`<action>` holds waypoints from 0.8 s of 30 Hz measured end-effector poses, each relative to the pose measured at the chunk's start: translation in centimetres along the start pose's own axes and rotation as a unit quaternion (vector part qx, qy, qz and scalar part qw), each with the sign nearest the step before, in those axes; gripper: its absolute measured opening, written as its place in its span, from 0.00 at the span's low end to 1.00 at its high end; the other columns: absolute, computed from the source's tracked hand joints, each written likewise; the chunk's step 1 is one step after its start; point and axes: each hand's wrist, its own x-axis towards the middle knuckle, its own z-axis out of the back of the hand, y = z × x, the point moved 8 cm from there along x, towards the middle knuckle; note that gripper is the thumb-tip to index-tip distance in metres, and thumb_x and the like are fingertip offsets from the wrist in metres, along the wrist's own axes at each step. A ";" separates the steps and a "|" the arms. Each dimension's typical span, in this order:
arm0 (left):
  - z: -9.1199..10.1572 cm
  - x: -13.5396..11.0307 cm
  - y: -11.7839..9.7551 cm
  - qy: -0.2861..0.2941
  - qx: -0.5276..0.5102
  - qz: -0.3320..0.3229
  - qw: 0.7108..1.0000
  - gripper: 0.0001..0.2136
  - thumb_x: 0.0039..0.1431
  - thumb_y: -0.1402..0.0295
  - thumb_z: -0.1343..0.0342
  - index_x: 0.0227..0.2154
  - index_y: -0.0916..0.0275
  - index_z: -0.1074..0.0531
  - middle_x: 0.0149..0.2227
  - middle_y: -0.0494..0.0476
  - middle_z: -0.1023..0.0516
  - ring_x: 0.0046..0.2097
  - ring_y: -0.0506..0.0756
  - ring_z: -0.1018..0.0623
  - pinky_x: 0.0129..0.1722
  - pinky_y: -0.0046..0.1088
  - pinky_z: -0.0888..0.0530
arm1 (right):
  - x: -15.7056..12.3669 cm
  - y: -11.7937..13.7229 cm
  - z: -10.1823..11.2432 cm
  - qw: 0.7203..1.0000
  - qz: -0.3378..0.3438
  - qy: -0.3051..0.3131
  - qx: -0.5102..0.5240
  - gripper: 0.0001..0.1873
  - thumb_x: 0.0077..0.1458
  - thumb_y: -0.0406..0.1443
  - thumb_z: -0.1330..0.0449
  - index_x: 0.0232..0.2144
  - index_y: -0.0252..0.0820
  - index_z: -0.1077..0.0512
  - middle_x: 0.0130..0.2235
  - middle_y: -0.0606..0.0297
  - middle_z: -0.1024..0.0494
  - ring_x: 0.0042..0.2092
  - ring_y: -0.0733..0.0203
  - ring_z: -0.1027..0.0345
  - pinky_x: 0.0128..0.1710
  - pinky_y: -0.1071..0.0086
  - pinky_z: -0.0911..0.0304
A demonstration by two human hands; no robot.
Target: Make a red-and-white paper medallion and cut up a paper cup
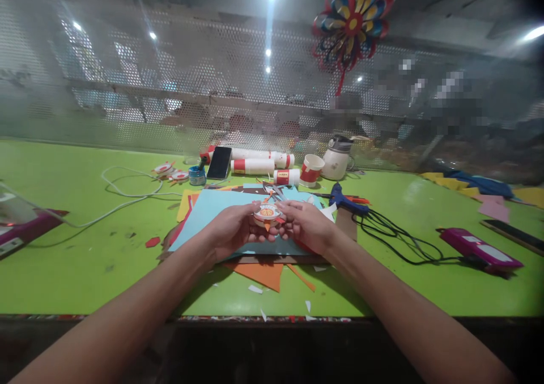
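Both of my hands hold a small round paper craft [267,213], white with an orange patterned centre and orange-red points at its edge. My left hand [238,228] pinches its left side, and my right hand [304,222] grips its right side. Beneath them lie light blue paper sheets [204,217] stacked over other coloured sheets. A pair of scissors [278,191] rests just behind the craft, partly hidden. An orange paper piece [259,274] and white scraps lie in front of the stack.
A blue glue gun [346,200] with a black cable lies at the right, near a purple power strip [480,248]. Paper cups [311,169], a kettle [337,157], a phone [219,163] and a blue jar [197,174] stand behind. Two similar crafts [164,170] lie back left, near a white cable [127,200].
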 end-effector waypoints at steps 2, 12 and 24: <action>0.0 0.1 -0.1 -0.001 -0.006 -0.003 1.000 0.18 0.63 0.63 0.54 0.35 0.74 0.25 0.29 0.68 0.20 0.29 0.54 0.23 0.33 0.27 0.28 | -0.1 0.1 -0.2 1.000 0.001 0.006 0.006 0.15 0.51 0.43 0.37 0.33 0.36 0.32 0.23 0.64 0.25 0.22 0.68 0.34 0.19 0.76 0.40; 0.4 0.2 0.2 -0.013 -0.009 -0.002 1.000 0.18 0.62 0.61 0.53 0.34 0.74 0.25 0.29 0.69 0.21 0.29 0.53 0.23 0.33 0.27 0.27 | -0.6 0.1 -0.3 0.999 -0.008 -0.003 0.034 0.24 0.50 0.37 0.35 0.47 0.39 0.38 0.24 0.65 0.24 0.22 0.66 0.33 0.19 0.76 0.41; -0.2 -0.2 -0.2 0.007 -0.038 -0.007 0.999 0.10 0.58 0.74 0.51 0.35 0.75 0.26 0.31 0.67 0.21 0.30 0.53 0.22 0.30 0.25 0.26 | -0.7 0.4 -0.8 0.997 -0.009 -0.019 0.073 0.24 0.46 0.32 0.36 0.45 0.40 0.39 0.25 0.67 0.26 0.23 0.66 0.33 0.21 0.75 0.43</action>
